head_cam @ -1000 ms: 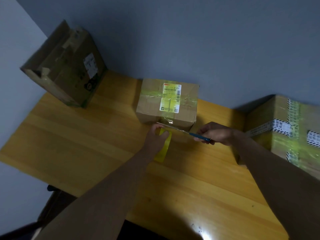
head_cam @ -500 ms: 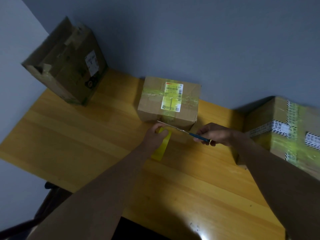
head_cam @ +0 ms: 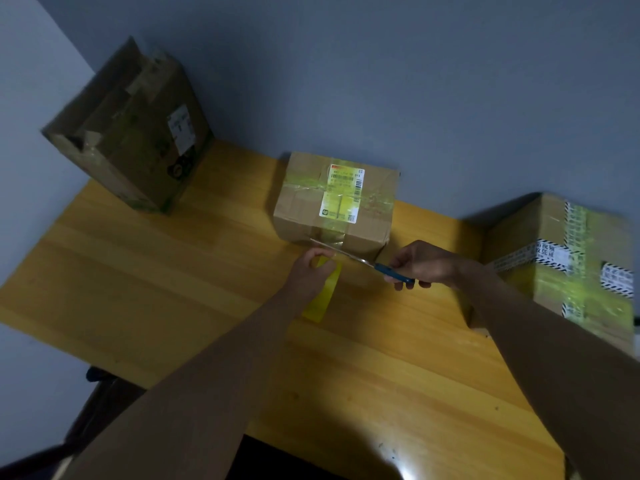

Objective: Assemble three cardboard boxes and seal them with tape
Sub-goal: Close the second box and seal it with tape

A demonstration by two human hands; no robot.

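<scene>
Cutting tape at mid box (head_cam: 334, 202), table's (head_cam: 138, 271) back edge.
L hand (head_cam: 310, 275) grips tape roll (head_cam: 322, 296); R hand (head_cam: 424, 265) curled round scissors (head_cam: 363, 261).

Bare table (head_cam: 145, 278) between left box (head_cam: 138, 133) and middle box (head_cam: 332, 202) (wall behind).

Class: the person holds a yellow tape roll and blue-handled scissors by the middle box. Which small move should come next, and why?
Probably close the scissors. The left hand holds the tape roll near the middle box, the right hand grips the handles, and the blades lie where the tape leaves the box.
</scene>
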